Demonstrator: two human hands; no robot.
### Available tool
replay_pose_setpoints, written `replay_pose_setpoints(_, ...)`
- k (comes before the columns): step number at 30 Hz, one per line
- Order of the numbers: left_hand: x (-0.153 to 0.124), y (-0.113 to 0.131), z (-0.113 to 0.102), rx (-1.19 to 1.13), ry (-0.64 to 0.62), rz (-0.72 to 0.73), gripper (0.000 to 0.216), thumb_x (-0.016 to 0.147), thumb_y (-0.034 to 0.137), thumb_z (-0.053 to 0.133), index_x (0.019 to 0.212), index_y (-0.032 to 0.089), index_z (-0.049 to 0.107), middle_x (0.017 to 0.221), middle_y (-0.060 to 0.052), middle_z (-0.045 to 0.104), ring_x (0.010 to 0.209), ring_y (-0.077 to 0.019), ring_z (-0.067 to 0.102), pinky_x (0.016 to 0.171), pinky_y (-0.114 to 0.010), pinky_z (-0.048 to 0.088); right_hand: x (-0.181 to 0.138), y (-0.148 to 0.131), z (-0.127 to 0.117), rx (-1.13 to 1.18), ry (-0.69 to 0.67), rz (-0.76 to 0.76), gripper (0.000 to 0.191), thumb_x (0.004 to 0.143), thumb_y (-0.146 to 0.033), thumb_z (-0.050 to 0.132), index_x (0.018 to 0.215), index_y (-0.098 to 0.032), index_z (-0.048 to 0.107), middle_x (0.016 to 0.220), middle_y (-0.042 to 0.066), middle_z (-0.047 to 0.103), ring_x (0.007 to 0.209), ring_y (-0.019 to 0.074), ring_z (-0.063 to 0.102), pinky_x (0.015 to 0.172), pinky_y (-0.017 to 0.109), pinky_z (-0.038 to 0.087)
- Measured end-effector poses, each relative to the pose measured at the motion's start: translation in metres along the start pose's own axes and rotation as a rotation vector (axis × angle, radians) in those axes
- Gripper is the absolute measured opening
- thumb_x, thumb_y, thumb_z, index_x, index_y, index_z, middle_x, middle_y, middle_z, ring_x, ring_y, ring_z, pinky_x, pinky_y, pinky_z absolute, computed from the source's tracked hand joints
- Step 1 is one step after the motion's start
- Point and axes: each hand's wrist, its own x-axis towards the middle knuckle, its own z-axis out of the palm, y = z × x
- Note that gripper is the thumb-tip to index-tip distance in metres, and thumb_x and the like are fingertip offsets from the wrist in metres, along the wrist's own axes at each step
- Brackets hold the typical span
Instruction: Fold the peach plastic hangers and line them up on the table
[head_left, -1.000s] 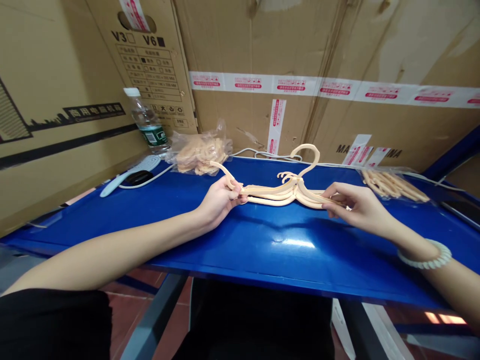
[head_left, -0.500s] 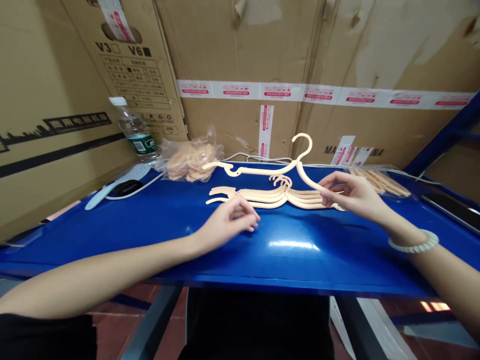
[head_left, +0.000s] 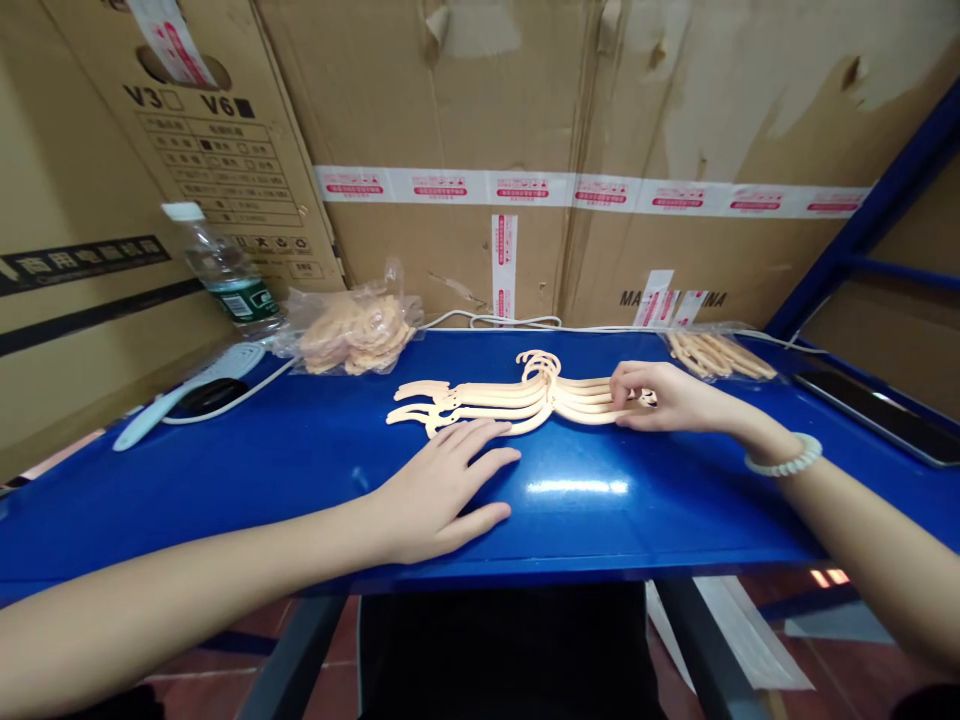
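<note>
A stack of several cream plastic hangers (head_left: pixel 510 395) lies flat on the blue table (head_left: pixel 600 520), hooks pointing away from me. My right hand (head_left: pixel 667 400), with a bead bracelet on the wrist, rests on the right ends of the stack, its fingers curled onto the top hanger. My left hand (head_left: pixel 439 490) lies flat on the table with fingers spread, just in front of the left ends of the stack, fingertips almost touching them and holding nothing.
A clear bag of cream parts (head_left: pixel 352 330) and a water bottle (head_left: pixel 225 270) stand at the back left, beside a light-blue tool (head_left: pixel 187 385). Another bag of hanger parts (head_left: pixel 720 352) lies at the back right, near a dark phone (head_left: pixel 877 415). Cardboard boxes (head_left: pixel 525 120) wall the back and left.
My left hand let go of the stack and came down flat on the table. My right hand lifted one hanger up, then laid it down on the stack. The view shifted right.
</note>
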Motion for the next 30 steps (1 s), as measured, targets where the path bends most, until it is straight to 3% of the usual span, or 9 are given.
replay_pose_setpoints(6, 0.001, -0.005, 0.000, -0.009, -0.005, -0.013, 0.053, 0.096, 0.044, 0.063, 0.146, 0.026, 0.057, 0.159, -0.014, 0.046, 0.150, -0.0380, 0.035, 0.127, -0.058, 0.015, 0.000, 0.008, 0.006, -0.146, 0.004, -0.020, 0.018, 0.087, -0.039, 0.066, 0.085, -0.020, 0.069, 0.108, 0.012, 0.062, 0.103, 0.0315, 0.060, 0.094, 0.047, 0.050)
replay_pose_setpoints(8, 0.002, -0.009, -0.002, 0.007, -0.033, -0.022, 0.057, 0.097, 0.046, 0.062, 0.149, 0.026, 0.053, 0.162, -0.013, 0.042, 0.153, -0.0371, 0.031, 0.128, -0.058, 0.011, -0.001, 0.009, 0.010, -0.174, 0.053, -0.020, 0.019, 0.088, -0.033, 0.064, 0.101, -0.020, 0.067, 0.114, 0.014, 0.061, 0.109, 0.0332, 0.059, 0.098, 0.050, 0.050)
replay_pose_setpoints(10, 0.004, -0.013, -0.004, 0.041, -0.087, -0.041, 0.062, 0.098, 0.052, 0.058, 0.154, 0.025, 0.048, 0.166, -0.013, 0.034, 0.156, -0.0368, 0.026, 0.128, -0.059, 0.010, -0.001, 0.010, 0.017, -0.190, 0.085, -0.015, 0.033, 0.093, -0.030, 0.057, 0.124, -0.019, 0.061, 0.127, 0.017, 0.059, 0.120, 0.0346, 0.057, 0.103, 0.054, 0.048)
replay_pose_setpoints(14, 0.010, -0.020, -0.010, 0.151, -0.225, -0.102, 0.070, 0.102, 0.064, 0.041, 0.160, 0.024, 0.037, 0.170, -0.009, 0.019, 0.159, -0.0342, 0.015, 0.129, -0.058, 0.010, 0.002, 0.013, 0.038, -0.280, 0.054, 0.073, 0.058, 0.106, -0.045, 0.034, 0.153, -0.011, 0.041, 0.155, 0.024, 0.043, 0.146, 0.0378, 0.039, 0.118, 0.060, 0.035)
replay_pose_setpoints(18, 0.022, -0.031, -0.011, 0.216, -0.245, -0.133, 0.073, 0.102, 0.069, 0.033, 0.161, 0.024, 0.035, 0.171, -0.008, 0.016, 0.159, -0.0342, 0.013, 0.129, -0.058, 0.012, 0.012, 0.027, 0.051, -0.379, -0.028, 0.149, 0.075, 0.107, -0.058, 0.022, 0.156, -0.004, 0.037, 0.161, 0.027, 0.035, 0.151, 0.0407, 0.028, 0.122, 0.062, 0.027)
replay_pose_setpoints(24, 0.044, -0.053, -0.010, 0.250, -0.229, -0.137, 0.073, 0.103, 0.068, 0.030, 0.160, 0.022, 0.036, 0.170, -0.010, 0.017, 0.159, -0.0328, 0.012, 0.128, -0.059, 0.011, 0.042, 0.057, 0.047, -0.386, -0.010, 0.146, 0.062, 0.109, -0.048, 0.022, 0.157, -0.012, 0.039, 0.162, 0.022, 0.036, 0.152, 0.0374, 0.029, 0.119, 0.067, 0.027)
replay_pose_setpoints(30, 0.054, -0.064, -0.003, 0.279, -0.185, -0.181, 0.068, 0.105, 0.064, 0.030, 0.160, 0.025, 0.035, 0.171, -0.008, 0.013, 0.159, -0.0329, 0.011, 0.127, -0.061, 0.011, 0.063, 0.062, 0.051, -0.387, 0.007, 0.227, 0.057, 0.110, -0.042, 0.025, 0.159, -0.016, 0.038, 0.164, 0.018, 0.034, 0.154, 0.0363, 0.024, 0.119, 0.071, 0.020)
